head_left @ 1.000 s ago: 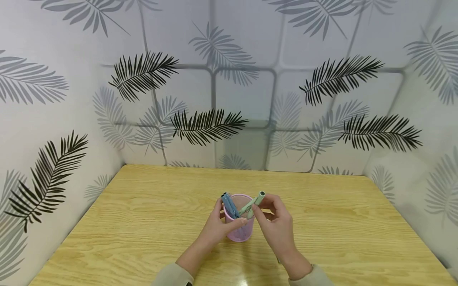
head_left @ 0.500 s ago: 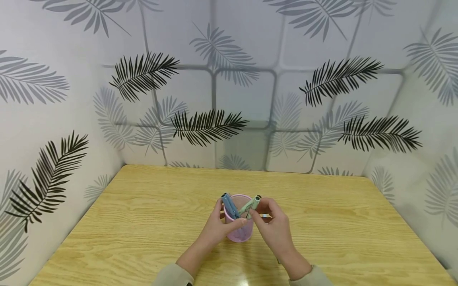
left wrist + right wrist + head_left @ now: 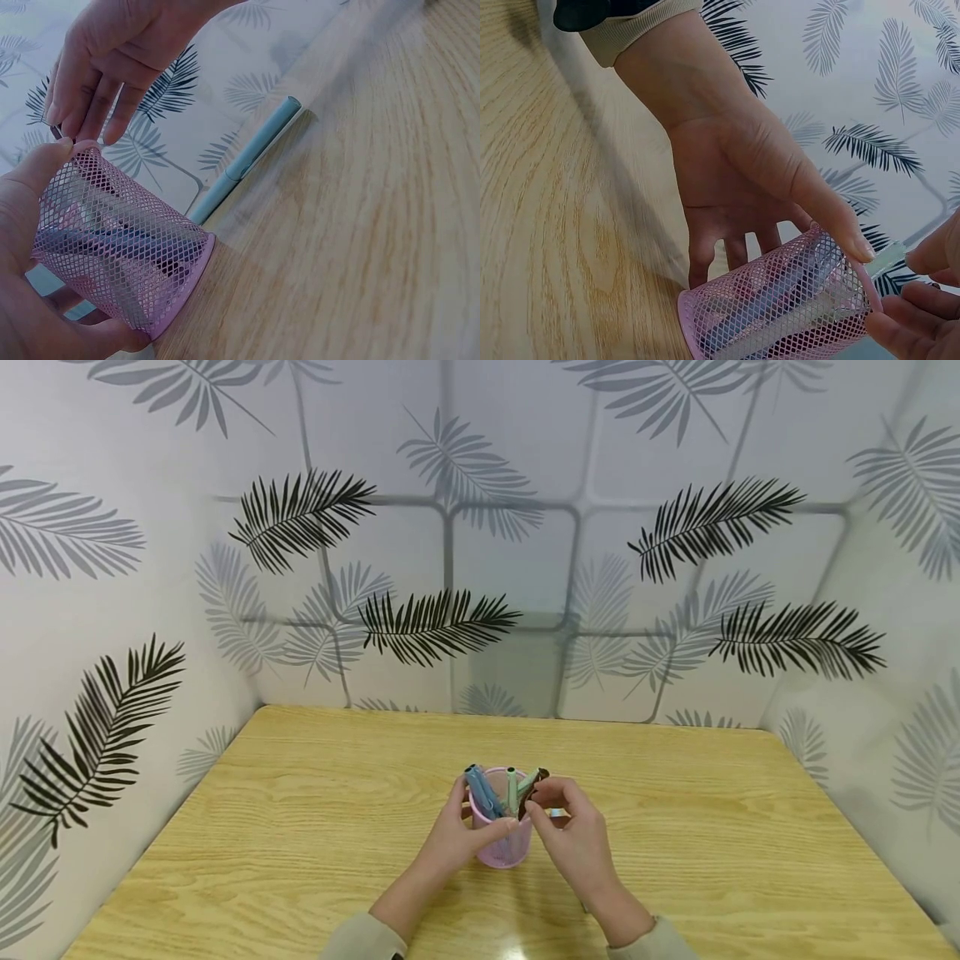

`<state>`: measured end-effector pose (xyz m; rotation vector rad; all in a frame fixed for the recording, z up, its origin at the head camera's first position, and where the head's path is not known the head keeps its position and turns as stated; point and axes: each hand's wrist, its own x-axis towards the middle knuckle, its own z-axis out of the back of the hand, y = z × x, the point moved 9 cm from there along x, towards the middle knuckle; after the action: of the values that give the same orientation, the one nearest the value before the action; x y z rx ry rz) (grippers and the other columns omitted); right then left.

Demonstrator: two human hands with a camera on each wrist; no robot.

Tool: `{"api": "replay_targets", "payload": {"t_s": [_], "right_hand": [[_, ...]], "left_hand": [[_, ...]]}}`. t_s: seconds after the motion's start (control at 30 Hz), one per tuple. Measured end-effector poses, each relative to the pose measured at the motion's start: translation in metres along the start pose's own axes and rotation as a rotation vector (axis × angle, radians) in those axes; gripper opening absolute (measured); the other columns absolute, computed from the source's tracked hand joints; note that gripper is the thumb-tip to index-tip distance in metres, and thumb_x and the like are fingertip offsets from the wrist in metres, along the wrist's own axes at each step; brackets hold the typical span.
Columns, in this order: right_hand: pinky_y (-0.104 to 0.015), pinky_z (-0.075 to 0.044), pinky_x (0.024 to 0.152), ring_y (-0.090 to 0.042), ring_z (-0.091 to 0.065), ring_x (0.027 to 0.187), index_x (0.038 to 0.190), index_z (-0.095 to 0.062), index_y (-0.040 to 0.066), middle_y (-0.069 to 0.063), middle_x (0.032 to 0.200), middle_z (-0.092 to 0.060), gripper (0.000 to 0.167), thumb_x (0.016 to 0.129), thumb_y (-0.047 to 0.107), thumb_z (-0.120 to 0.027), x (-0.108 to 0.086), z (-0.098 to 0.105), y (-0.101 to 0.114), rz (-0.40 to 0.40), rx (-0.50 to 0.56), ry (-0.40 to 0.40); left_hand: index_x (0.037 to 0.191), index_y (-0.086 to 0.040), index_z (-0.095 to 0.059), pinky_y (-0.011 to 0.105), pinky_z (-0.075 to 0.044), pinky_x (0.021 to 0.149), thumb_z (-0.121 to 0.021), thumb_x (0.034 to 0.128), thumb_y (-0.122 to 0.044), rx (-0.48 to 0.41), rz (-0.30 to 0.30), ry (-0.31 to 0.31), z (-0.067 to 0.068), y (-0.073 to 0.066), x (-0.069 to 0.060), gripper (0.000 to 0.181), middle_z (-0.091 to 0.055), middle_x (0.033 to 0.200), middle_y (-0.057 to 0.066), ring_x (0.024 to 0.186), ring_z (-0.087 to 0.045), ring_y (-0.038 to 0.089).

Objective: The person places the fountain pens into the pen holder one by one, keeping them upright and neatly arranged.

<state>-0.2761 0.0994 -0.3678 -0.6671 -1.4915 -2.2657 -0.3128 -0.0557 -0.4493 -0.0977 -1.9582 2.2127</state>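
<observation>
In the head view a pink mesh pen holder stands on the table. My left hand grips its left side, thumb over the near rim. Inside lean blue pens, a light green pen and another green pen tilted right. My right hand pinches a dark brown pen at the right rim, between thumb and forefinger. The left wrist view shows the mesh wall with pens behind it. In the right wrist view, my right hand is partly cut off by the frame edge.
A teal pen lies on the wooden table beyond the holder in the left wrist view. A leaf-patterned wall covering stands behind the table and along both sides.
The right hand has lowered a light green pen into the holder and let go of it. That pen now leans further left, and the right hand pinches the dark brown pen. The left hand stays put.
</observation>
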Motion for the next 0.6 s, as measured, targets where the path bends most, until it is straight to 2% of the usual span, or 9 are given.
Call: {"api": "replay_targets", "payload": {"t_s": [0.27,0.5,0.6], "right_hand": [[-0.027,-0.053,0.061,-0.018,-0.063,0.080,0.096,-0.061,0.005,-0.002,0.088,-0.064,0.016,0.082,0.001,-0.069,0.003,0.006,0.003,0.020,0.021,-0.016],[-0.027,-0.053,0.061,-0.014,-0.062,0.079,0.094,-0.061,0.005,0.001,0.087,-0.063,0.015,0.082,0.000,-0.069,0.003,0.010,0.000,-0.025,0.005,0.000],[-0.028,-0.052,0.060,-0.014,-0.062,0.078,0.093,-0.061,0.006,0.001,0.087,-0.063,0.014,0.082,0.000,-0.068,0.001,0.012,0.000,-0.028,0.002,0.000]], "left_hand": [[0.142,-0.024,-0.027,0.047,-0.043,0.092,-0.076,0.0768,-0.035,-0.007,0.007,-0.007,0.000,-0.001,-0.001,0.083,-0.035,0.136,0.009,0.123,-0.038,0.034],[0.143,-0.025,-0.026,0.048,-0.042,0.092,-0.076,0.0765,-0.035,-0.007,0.010,-0.004,0.001,-0.002,-0.002,0.084,-0.034,0.137,0.010,0.124,-0.037,0.036],[0.143,-0.021,-0.027,0.049,-0.042,0.093,-0.076,0.0773,-0.032,-0.007,0.011,0.003,0.000,-0.014,-0.008,0.082,-0.035,0.136,0.013,0.123,-0.037,0.037]]}}
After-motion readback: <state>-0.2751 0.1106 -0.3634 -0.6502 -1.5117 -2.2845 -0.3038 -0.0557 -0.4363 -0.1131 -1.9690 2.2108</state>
